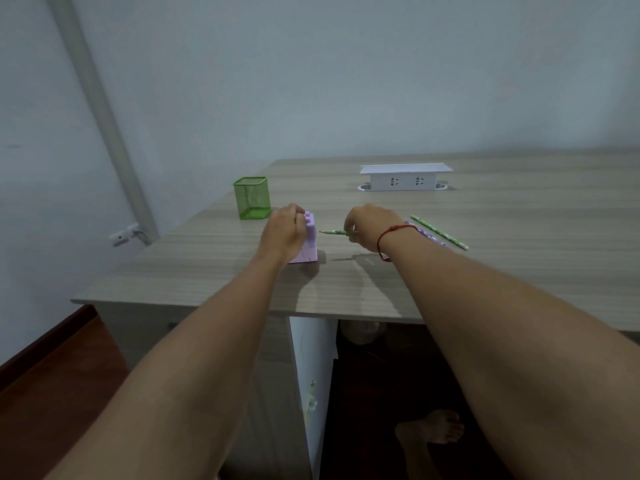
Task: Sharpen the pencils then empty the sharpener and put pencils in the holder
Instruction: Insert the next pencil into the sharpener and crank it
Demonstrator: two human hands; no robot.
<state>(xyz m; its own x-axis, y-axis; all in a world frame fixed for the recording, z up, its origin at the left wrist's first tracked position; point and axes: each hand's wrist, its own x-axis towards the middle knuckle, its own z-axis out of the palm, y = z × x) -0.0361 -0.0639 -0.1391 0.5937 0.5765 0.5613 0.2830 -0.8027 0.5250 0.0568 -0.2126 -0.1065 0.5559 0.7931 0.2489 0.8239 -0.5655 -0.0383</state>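
A lilac box-shaped sharpener (310,242) stands on the wooden desk (207,258). My left hand (283,232) grips it from the left side and top. My right hand (370,228) pinches a green pencil (333,232) just right of the sharpener; its tip points left at the sharpener, a short gap away. A green pencil (440,232) and a purple patterned pencil (429,236) lie on the desk right of my right wrist. The green mesh holder (252,198) stands behind and left of the sharpener.
A white pop-up power socket (405,177) sits at the back of the desk. The desk's left edge and a wall pipe (104,116) are at the left. A bare foot (433,431) shows under the desk.
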